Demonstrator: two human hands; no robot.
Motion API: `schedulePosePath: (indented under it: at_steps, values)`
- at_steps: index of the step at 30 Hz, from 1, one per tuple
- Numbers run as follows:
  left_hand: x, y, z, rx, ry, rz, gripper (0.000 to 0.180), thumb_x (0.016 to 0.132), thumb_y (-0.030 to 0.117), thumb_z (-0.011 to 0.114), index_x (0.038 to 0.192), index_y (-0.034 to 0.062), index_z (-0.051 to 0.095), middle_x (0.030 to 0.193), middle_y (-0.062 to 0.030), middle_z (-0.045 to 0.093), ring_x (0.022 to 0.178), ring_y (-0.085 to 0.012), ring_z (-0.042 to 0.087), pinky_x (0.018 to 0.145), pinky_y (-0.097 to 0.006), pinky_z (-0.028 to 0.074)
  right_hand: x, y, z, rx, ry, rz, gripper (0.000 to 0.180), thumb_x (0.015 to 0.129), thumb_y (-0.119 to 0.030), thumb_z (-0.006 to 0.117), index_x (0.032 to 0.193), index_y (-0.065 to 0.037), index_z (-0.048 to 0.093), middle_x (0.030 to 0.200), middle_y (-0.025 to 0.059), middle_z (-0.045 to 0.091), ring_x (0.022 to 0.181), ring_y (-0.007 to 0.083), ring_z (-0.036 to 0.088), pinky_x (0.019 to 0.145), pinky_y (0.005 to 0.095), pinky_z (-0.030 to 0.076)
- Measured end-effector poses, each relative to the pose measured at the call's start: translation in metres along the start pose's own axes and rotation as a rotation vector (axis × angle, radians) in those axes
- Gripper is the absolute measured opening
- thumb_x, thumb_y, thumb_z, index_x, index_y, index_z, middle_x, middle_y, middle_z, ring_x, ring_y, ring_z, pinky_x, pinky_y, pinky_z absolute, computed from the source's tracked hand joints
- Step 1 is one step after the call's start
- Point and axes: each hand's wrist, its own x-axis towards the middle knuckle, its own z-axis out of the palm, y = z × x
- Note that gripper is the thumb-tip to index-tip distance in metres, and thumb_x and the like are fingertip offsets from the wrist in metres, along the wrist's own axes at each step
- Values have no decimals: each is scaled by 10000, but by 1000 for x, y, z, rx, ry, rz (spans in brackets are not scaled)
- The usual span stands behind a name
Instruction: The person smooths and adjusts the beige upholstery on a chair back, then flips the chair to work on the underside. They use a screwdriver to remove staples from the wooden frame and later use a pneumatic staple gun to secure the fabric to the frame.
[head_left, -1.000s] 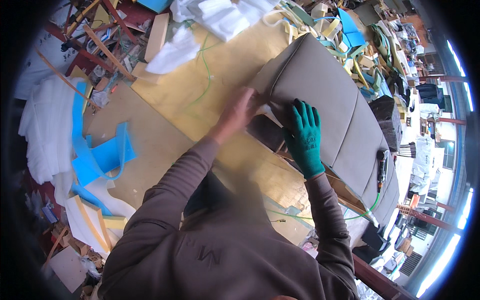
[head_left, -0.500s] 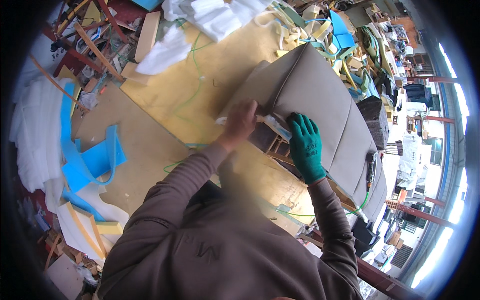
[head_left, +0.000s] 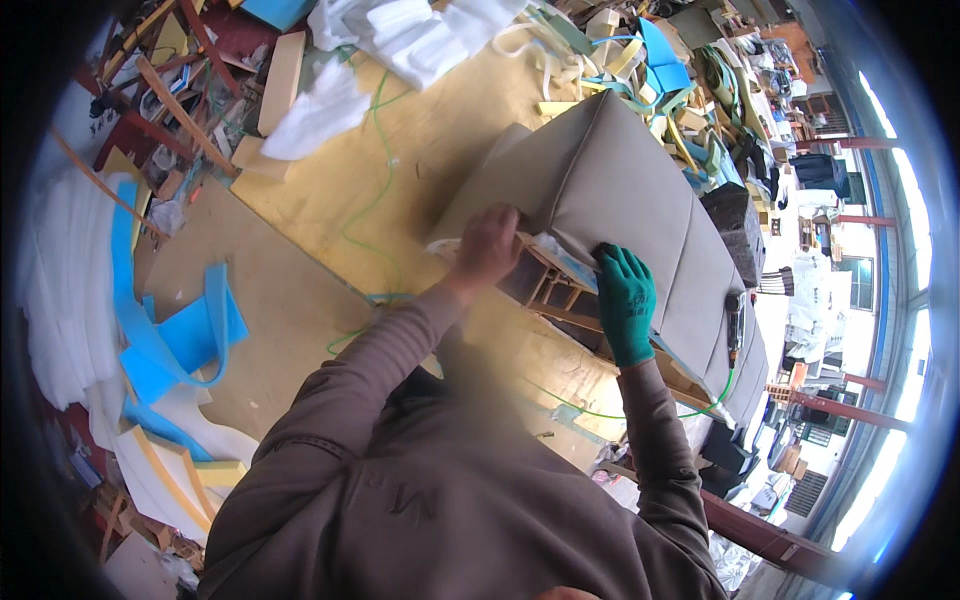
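A large grey upholstered piece (head_left: 630,190) with a stitched seam lies tilted on the work table, its underside partly facing me. Inside the open underside a wooden frame (head_left: 556,292) shows. My bare left hand (head_left: 488,246) is closed on the edge of the grey cover near the corner, fingers bent over it. Further right along that edge, my right hand (head_left: 627,308), in a green glove, pinches the cover with its fingers curled. White padding (head_left: 548,243) peeks out between the two hands.
An air tool (head_left: 737,325) with a green hose (head_left: 724,388) rests on the grey piece at right. The yellowish table (head_left: 440,150) carries white batting (head_left: 320,112). Blue foam strips (head_left: 190,325) lie at left; foam offcuts (head_left: 690,120) heap up behind.
My right hand has shifted slightly right and down along the cover's edge, and more white padding and frame show between my hands. The left hand keeps nearly the same hold.
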Motion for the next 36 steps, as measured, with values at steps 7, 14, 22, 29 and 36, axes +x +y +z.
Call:
schedulePosePath:
  at_steps: [7,14,22,29,36]
  values:
    - [11,3,-15,-70,21,78,177,869,113,684,979,61,556,937,-180,616,917,-432,648,755,-532,517,15,-9,-7,227,112,62,161,987,-119,706,1121,-51,764,1155,133,779,1029,351,742,881,411,587]
    - [53,-30,-29,-410,-191,118,252,798,105,766,793,40,522,798,-154,535,723,-388,559,629,-472,448,28,3,-19,316,-1,29,107,960,-74,658,1039,-78,729,1018,131,748,880,358,720,751,439,571]
    - [117,-55,-40,-435,-679,22,97,783,58,686,820,3,615,775,-145,637,708,-260,616,665,-412,486,50,58,-2,510,-78,-145,197,904,10,645,1053,-52,756,987,110,737,856,342,718,722,415,563]
    - [142,-59,-22,-603,-706,-88,54,824,22,651,852,23,604,743,-48,617,726,-155,590,682,-353,476,81,98,2,1112,-364,366,306,1059,-183,685,1256,38,762,1152,61,780,1093,124,699,1007,273,523]
    - [162,-60,-21,-458,-575,-133,107,884,148,677,921,65,620,816,-61,664,780,-186,633,760,-379,519,106,108,-9,1159,-339,422,297,1063,-154,659,1262,44,754,1209,107,771,1154,171,705,1062,308,522]
